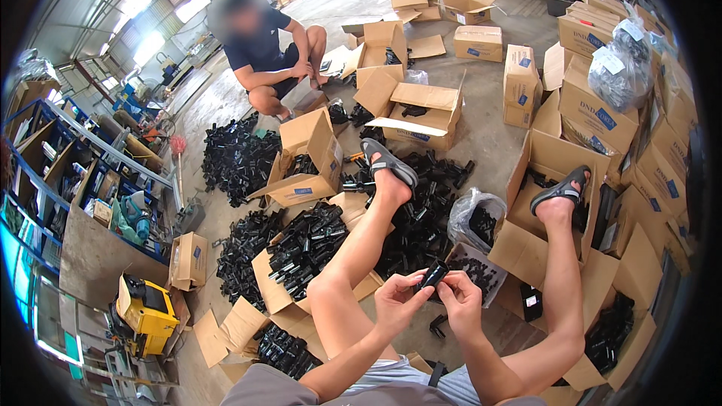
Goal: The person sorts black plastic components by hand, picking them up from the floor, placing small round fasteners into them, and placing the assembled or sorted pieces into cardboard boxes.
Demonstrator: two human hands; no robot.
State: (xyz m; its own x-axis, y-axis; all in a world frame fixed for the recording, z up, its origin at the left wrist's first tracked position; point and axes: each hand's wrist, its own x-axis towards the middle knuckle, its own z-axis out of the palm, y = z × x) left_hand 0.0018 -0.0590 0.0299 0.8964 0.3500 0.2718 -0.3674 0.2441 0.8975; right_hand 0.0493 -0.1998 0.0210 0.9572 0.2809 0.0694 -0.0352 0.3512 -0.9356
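Observation:
A small glossy black part (434, 274), roughly tube-shaped, is held up in front of my knees. My left hand (398, 304) is closed on its left side, fingertips pinching it. From the other side my right hand (461, 302) grips its right end with thumb and fingers. Below the hands, another small black piece (438, 325) lies on the floor. Just beyond them spreads a big heap of similar black parts (410, 244), partly hidden by my left leg. Beside my right hand stands a box of small black pieces (474, 274).
More black parts are heaped at left (244, 256) and in an open carton (304, 244). A clear plastic bag (475, 218) stands between my feet. My right foot rests in an open carton (560, 169). Stacked cartons (602, 113) line the right. A co-worker (263, 60) squats opposite.

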